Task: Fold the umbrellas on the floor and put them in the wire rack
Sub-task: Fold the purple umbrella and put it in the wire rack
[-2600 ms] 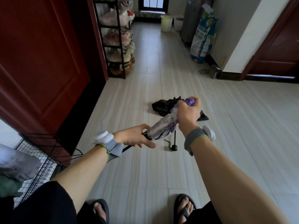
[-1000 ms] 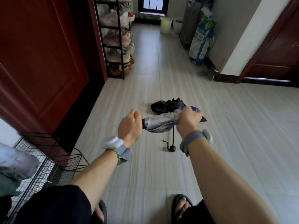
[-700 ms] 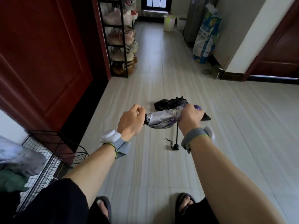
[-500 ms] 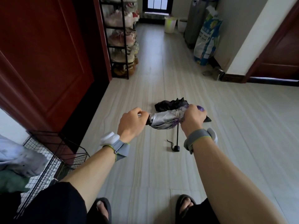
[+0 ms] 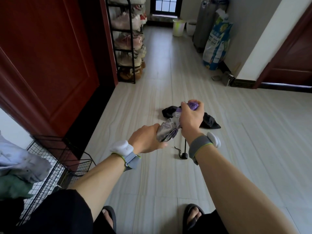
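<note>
I hold a collapsed silver and purple umbrella (image 5: 168, 130) in the air over the floor, tilted with its purple end up and away from me. My right hand (image 5: 190, 119) is closed round its upper part. My left hand (image 5: 146, 139) grips its lower end, where the handle is hidden. A black umbrella (image 5: 208, 122) lies crumpled on the floor behind them, its thin shaft and handle (image 5: 184, 155) pointing towards me. The black wire rack (image 5: 55, 159) stands at the lower left against the wall, with a pale folded umbrella (image 5: 22, 164) and a green one in it.
A dark red door (image 5: 45, 61) fills the left side. A black shoe rack (image 5: 128, 41) stands beyond it. Far down the hall are a printed sack (image 5: 217, 41), a bucket (image 5: 179, 27) and a grey cylinder. Another red door is at the right. My sandalled feet are at the bottom edge.
The umbrella was level between my hands; now my right hand has risen and moved away while my left hand dropped, tilting it. Its shaft has been pushed in since the earliest frame.
</note>
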